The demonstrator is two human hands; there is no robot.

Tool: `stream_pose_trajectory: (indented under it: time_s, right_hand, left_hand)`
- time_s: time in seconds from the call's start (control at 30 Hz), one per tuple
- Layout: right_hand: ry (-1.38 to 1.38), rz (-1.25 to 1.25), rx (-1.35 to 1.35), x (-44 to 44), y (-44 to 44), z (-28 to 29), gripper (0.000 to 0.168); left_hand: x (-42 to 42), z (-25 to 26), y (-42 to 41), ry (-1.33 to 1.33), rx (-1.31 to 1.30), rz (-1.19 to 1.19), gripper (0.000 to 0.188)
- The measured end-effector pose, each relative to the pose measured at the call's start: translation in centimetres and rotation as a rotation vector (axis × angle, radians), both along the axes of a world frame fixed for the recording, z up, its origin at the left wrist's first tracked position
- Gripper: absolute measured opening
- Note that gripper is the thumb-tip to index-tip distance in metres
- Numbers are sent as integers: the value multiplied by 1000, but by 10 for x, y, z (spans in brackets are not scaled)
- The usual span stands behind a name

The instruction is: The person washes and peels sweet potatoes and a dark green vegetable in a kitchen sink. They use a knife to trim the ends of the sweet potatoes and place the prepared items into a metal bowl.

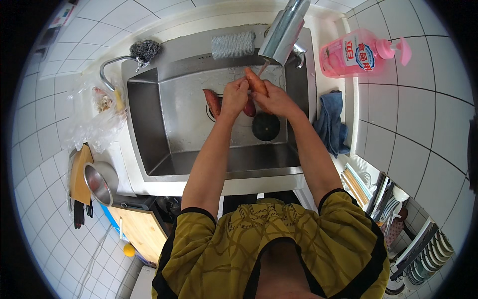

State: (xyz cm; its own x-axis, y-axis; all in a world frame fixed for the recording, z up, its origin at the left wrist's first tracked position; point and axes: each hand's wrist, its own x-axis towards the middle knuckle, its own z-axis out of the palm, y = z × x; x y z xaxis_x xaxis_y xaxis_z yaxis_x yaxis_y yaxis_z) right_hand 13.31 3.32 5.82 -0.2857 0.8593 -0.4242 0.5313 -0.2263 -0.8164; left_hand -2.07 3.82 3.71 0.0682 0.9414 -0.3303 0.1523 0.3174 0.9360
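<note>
Both my hands are over a stainless steel sink (186, 130), under the metal faucet (282, 35), from which a thin stream of water falls. My right hand (278, 98) is closed around an orange carrot (256, 83). The fingers of my left hand (235, 95) are bent against the carrot's left side near its upper end; whether they grip it is not plain. A reddish sweet potato (213, 102) lies by the drain, left of my left hand. Partly hidden beneath my hands is another red-skinned root vegetable (249, 107). Below my right hand sits a dark green round squash (266, 126).
On the right ledge are a pink pump bottle (354, 54) and a blue cloth (330, 121). A metal mesh roll (233, 45) and a steel wool scourer (145, 51) are at the back. A plastic bag (93, 119) and a metal pot (101, 183) stand left.
</note>
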Motion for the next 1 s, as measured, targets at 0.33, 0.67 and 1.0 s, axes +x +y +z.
stream_pose_trajectory:
  time_s: [0.33, 0.67, 1.0]
  right_hand:
    - [-236, 43, 225, -2, 5, -1, 48]
    - [293, -322, 208, -5, 18, 5, 51]
    - [1281, -376, -351, -24, 30, -23, 39]
  left_hand:
    - [2, 20, 5, 604, 680, 15, 46]
    - [-11, 35, 23, 616, 55, -662, 43]
    - [2, 21, -12, -481, -709, -238, 18]
